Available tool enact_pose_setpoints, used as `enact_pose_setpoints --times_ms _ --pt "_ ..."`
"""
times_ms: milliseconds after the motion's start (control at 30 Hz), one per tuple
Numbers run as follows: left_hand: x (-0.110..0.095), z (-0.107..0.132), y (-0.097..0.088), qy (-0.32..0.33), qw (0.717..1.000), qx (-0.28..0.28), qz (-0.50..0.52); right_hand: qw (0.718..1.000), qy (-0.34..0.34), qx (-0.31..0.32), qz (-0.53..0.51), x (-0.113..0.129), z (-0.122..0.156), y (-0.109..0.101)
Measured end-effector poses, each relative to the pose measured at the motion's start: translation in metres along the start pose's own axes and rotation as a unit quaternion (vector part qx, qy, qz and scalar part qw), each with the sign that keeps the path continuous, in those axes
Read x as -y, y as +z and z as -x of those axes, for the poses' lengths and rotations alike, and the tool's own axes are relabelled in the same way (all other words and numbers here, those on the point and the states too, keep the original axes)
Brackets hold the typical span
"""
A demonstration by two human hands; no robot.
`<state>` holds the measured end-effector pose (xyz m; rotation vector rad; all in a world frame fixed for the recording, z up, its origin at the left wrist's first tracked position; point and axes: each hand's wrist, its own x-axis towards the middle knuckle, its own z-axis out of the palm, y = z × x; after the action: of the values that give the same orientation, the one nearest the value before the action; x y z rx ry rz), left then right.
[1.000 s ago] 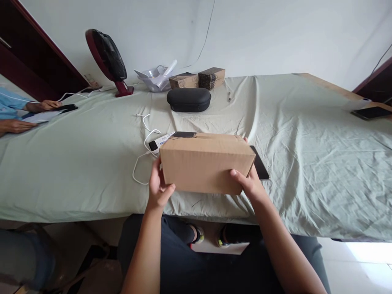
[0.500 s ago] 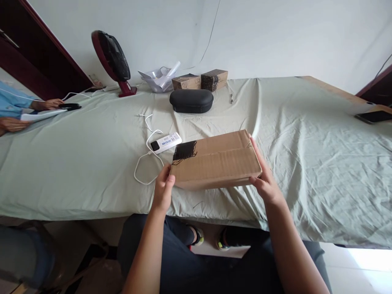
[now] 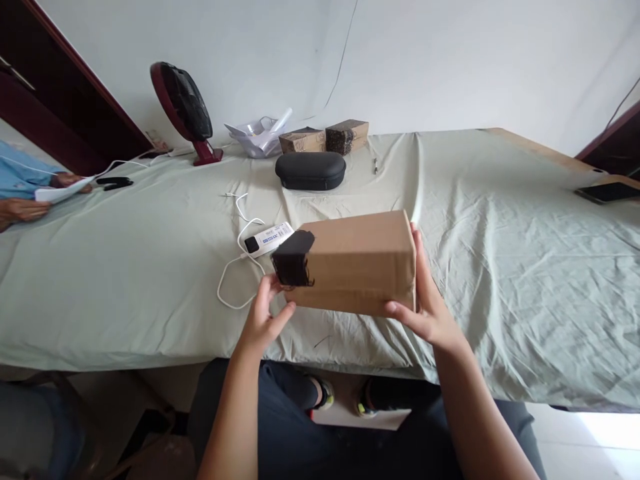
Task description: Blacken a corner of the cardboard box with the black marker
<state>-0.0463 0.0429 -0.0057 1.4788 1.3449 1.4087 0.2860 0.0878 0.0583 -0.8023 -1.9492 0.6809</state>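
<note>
A brown cardboard box [image 3: 357, 260] is held tilted above the cloth-covered table, with two of its long faces showing. Black marking covers the box's left end. My left hand [image 3: 267, 313] grips the left end, thumb at the lower near edge and fingers behind. At the right end my right hand [image 3: 425, 303] is closed round the box, thumb along the lower near face. Just beyond the left end lies a white power bank [image 3: 270, 239] with a small black screen, and a white cable [image 3: 220, 283] loops beside it.
A black zip case [image 3: 310, 171], two cardboard boxes [image 3: 347, 137], a clear plastic basket [image 3: 257, 139] and a dark red fan [image 3: 185, 110] stand toward the wall. A phone [image 3: 607, 193] lies far right. Another person's hands [image 3: 23, 210] hold paper at left.
The cardboard box has been turned in both hands, so a different side with the black marking faces me. At left, the other person's paper has shifted and tilted.
</note>
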Motion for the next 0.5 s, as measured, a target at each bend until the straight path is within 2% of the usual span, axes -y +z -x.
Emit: enact_pose_setpoints --times_ms 100,167,200,267,333,400,467,500 --pt "0.002 -0.002 0.006 -0.015 0.998 0.040 0.036 0.993 -0.113 -0.025 0.038 0.006 -0.004 -0.003" --pt "0.001 -0.004 0.010 -0.016 0.993 0.062 0.094 0.987 -0.152 -0.030 0.045 0.008 -0.005 -0.003" --pt "0.001 -0.005 0.012 -0.019 0.991 0.058 0.119 0.985 -0.163 -0.033 0.046 0.010 -0.005 -0.002" --pt "0.000 -0.008 0.017 -0.043 0.987 0.014 0.156 0.981 -0.182 -0.051 0.039 0.012 -0.004 0.002" --pt "0.000 -0.009 0.024 -0.102 0.976 -0.019 0.190 0.977 -0.191 -0.086 0.025 0.015 -0.003 0.008" --pt "0.000 -0.011 0.030 -0.169 0.959 -0.017 0.228 0.978 -0.170 -0.121 0.017 0.021 -0.002 0.014" --pt "0.002 -0.012 0.035 -0.199 0.947 -0.011 0.253 0.982 -0.125 -0.138 0.018 0.031 0.000 0.019" --pt "0.003 -0.013 0.036 -0.194 0.947 -0.015 0.256 0.986 -0.102 -0.132 0.021 0.038 0.002 0.021"
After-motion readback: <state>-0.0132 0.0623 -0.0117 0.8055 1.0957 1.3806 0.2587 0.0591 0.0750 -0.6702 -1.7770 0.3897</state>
